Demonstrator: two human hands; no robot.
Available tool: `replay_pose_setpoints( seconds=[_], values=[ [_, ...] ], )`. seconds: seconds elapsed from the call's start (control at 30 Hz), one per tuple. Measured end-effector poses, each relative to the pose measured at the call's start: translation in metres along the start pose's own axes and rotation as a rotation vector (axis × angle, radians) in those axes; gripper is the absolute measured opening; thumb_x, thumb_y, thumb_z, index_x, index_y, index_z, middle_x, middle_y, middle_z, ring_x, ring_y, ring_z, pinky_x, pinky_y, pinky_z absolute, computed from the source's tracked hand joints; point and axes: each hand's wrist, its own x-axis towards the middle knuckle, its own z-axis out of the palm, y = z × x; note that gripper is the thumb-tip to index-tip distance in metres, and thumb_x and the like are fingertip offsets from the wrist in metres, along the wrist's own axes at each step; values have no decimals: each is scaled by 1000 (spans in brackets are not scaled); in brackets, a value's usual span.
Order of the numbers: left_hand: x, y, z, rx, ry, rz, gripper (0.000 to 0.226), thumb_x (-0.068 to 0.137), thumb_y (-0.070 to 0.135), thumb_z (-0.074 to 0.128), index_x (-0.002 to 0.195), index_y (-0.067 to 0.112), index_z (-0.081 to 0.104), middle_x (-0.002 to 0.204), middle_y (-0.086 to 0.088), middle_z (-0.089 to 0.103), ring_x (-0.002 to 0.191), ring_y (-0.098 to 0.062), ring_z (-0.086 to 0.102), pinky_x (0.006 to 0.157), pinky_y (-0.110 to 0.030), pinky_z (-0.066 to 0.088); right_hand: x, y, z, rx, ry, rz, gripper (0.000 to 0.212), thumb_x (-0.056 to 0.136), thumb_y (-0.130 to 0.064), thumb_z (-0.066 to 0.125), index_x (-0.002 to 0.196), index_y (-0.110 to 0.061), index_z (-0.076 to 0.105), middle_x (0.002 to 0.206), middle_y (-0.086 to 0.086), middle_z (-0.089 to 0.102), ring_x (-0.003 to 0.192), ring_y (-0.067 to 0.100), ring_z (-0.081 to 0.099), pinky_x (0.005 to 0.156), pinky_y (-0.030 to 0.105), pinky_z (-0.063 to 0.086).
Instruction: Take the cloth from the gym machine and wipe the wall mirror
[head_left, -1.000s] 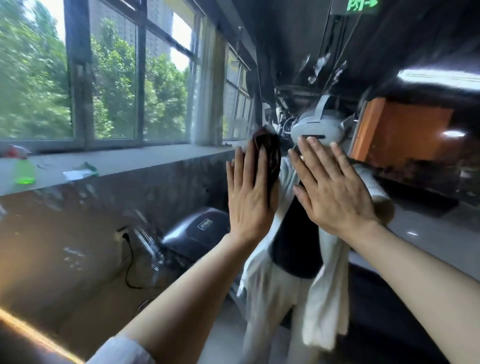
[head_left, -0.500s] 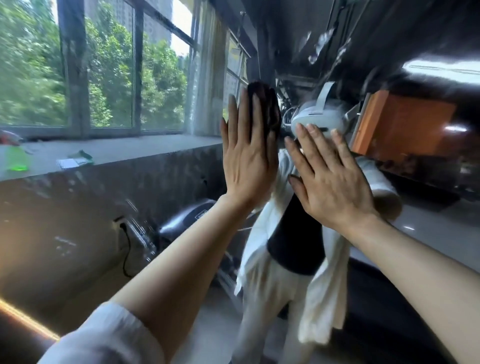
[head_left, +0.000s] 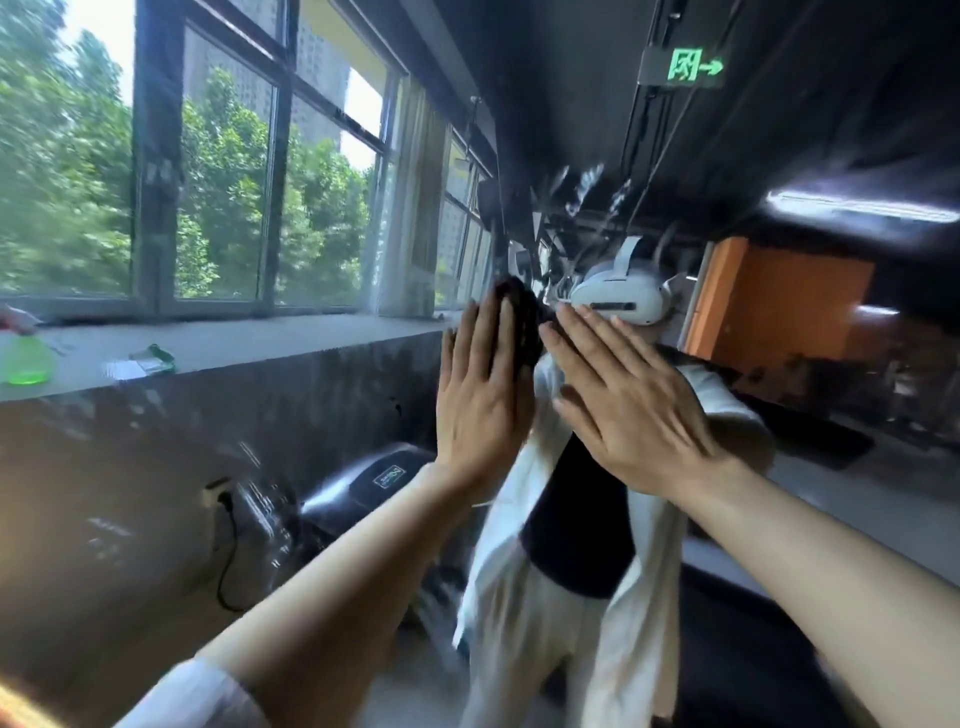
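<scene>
Two hands are up on the wall mirror. On the left hand the fingers are straight and flat. They press a dark cloth against the glass. On the right hand the fingers are straight and spread too. They hold nothing, and the hand seems to lean flat on the glass just beside the cloth.

The cloth sits between the left palm and the mirror. Only its top and one side peek out past the fingers. It looks dark, nearly black, soft and bunched up. It looks rough, like a towel. The picture is too blurry to tell if it is wet.

I think the wiping is under way and much of the mirror is left to do. Pale streaks and smears show on the glass above the cloth and low down beside the left arm.

What could go wrong? The cloth is only pushed by a flat hand, not gripped. If the push gets weak, the cloth may slip down the glass and fall. It is also bunched up, so it may only rub a thin strip and leave streaks. The bare right hand may leave new prints on the glass.

Beside the mirror is a window sill with a green spray bottle on it.
</scene>
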Motion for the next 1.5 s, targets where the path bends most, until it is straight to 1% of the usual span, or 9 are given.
replay_pose_setpoints(
  seconds=[0.17, 0.37, 0.6, 0.8, 0.9, 1.03, 1.23, 1.4, 1.5],
  values=[
    [123, 21, -11, -70, 119, -167, 63, 101, 29, 22, 158, 4, 16, 166, -14, 10, 154, -31, 6, 125, -39, 0, 19, 66, -42, -80, 266, 302, 59, 102, -30, 42, 151, 3, 38, 158, 22, 35, 148, 34, 32, 124, 46, 18],
    [96, 45, 1, 6, -66, 545, 60, 103, 20, 48, 156, 3, 25, 164, -14, 19, 153, -26, 13, 124, -44, 15, 17, 105, -31, -229, 208, 433, 61, 105, -32, 33, 154, 4, 27, 162, 22, 25, 152, 34, 23, 125, 47, 15],
    [176, 50, 0, -38, 179, 74, 58, 102, 26, 30, 152, -2, 31, 159, -20, 31, 146, -35, 28, 121, -42, 23, 20, 108, -22, -307, 205, 427, 64, 105, -34, 30, 155, 6, 24, 163, 23, 21, 153, 34, 19, 127, 46, 10],
    [117, 36, 0, 2, -47, 580, 55, 104, 20, 43, 154, 1, 28, 162, -16, 25, 150, -29, 24, 121, -46, 26, 16, 111, -25, -299, 199, 403, 64, 106, -35, 27, 155, 7, 25, 163, 24, 22, 153, 35, 20, 126, 48, 13],
    [139, 11, -8, 26, 26, 405, 57, 108, 33, 26, 153, -2, 30, 159, -21, 29, 145, -35, 31, 117, -49, 31, 16, 109, -24, -309, 209, 403, 65, 104, -33, 30, 154, 7, 25, 163, 25, 21, 153, 36, 20, 125, 49, 14],
    [169, 41, 3, -44, 187, 53, 56, 101, 17, 40, 152, -4, 32, 156, -23, 34, 142, -38, 33, 117, -47, 30, 20, 107, -23, -308, 222, 412, 66, 102, -32, 36, 154, 8, 26, 162, 26, 23, 152, 37, 21, 125, 50, 15],
    [105, 26, -3, 5, -86, 609, 56, 104, 19, 42, 155, 2, 26, 161, -17, 26, 150, -30, 25, 120, -48, 27, 18, 108, -25, -252, 203, 398, 65, 104, -33, 35, 154, 7, 27, 162, 25, 24, 152, 36, 21, 126, 48, 13],
    [157, 29, -6, -37, 124, 4, 63, 99, 29, 24, 155, 0, 24, 161, -21, 24, 148, -37, 23, 121, -50, 21, 10, 125, -42, 119, 151, 327, 70, 100, -40, 33, 156, 2, 24, 164, 18, 22, 153, 22, 15, 126, 29, 3],
    [153, 89, 13, -95, 136, 70, 58, 101, 24, 24, 153, -4, 28, 159, -22, 29, 147, -38, 26, 119, -49, 25, 0, 131, -56, 285, 250, 430, 66, 100, -36, 35, 153, 3, 32, 161, 18, 31, 149, 20, 22, 121, 13, 6]
  ],
)
